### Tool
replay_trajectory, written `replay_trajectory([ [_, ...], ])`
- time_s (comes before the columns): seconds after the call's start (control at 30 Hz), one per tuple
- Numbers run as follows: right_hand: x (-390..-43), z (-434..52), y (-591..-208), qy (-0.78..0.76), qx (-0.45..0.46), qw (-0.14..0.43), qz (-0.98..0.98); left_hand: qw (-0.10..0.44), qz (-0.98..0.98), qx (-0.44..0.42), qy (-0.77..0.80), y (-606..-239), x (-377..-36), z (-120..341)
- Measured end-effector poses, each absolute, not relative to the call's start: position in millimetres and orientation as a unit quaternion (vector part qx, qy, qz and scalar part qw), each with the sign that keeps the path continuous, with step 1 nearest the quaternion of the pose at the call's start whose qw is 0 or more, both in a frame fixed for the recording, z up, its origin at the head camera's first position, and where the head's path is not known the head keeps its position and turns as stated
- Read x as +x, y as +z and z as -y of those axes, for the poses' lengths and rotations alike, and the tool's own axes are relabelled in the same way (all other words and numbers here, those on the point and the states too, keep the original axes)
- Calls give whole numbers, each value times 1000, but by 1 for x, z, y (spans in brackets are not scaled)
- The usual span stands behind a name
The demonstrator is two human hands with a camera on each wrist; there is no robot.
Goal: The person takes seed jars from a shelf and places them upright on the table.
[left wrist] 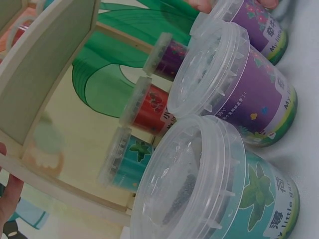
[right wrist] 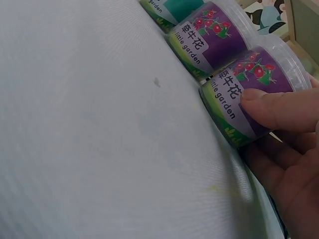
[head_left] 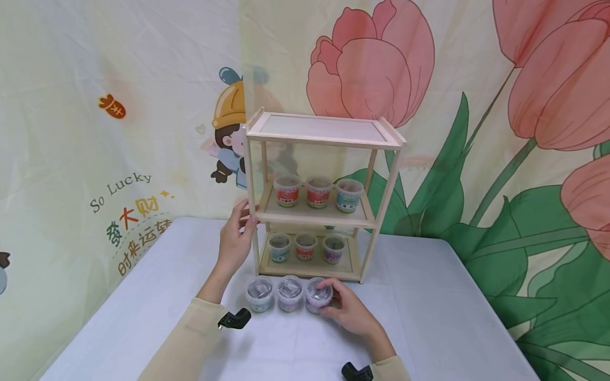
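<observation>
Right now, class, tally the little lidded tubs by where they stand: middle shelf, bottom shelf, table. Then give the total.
Middle shelf tubs: 3
Bottom shelf tubs: 3
Table tubs: 3, the rightmost tub in the right hand grip
Total: 9

The right grip (head_left: 345, 312) curls round the end tub (head_left: 318, 295) of three clear-lidded tubs on the grey bench (head_left: 429, 307); the middle tub (head_left: 289, 292) and the far tub (head_left: 260, 294) stand in a row just beside it. Up beyond that row, the left grip (head_left: 236, 235) holds the front post of the wooden shelf rack (head_left: 324, 137). Both lower shelves carry three tubs each.
</observation>
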State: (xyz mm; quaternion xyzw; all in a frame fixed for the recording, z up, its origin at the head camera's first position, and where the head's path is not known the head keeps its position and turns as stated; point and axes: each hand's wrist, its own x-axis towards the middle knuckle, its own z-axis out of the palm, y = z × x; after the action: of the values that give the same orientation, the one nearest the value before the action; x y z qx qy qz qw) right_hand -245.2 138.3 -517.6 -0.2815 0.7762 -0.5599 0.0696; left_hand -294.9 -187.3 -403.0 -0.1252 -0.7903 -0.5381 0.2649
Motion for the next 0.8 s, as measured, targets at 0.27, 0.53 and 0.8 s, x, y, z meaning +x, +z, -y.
replay_trajectory([
  [0.27, -243, -134, -515, -549, -261, 74, -790, 267, 792, -123, -536, -402, -295, 187],
  [0.53, -244, -134, -515, -538, -260, 58, -800, 267, 792, -123, -536, -401, -295, 187],
  [0.8, -239, -141, -506, -506, -275, 64, -815, 270, 794, -122, -531, -402, -295, 187],
])
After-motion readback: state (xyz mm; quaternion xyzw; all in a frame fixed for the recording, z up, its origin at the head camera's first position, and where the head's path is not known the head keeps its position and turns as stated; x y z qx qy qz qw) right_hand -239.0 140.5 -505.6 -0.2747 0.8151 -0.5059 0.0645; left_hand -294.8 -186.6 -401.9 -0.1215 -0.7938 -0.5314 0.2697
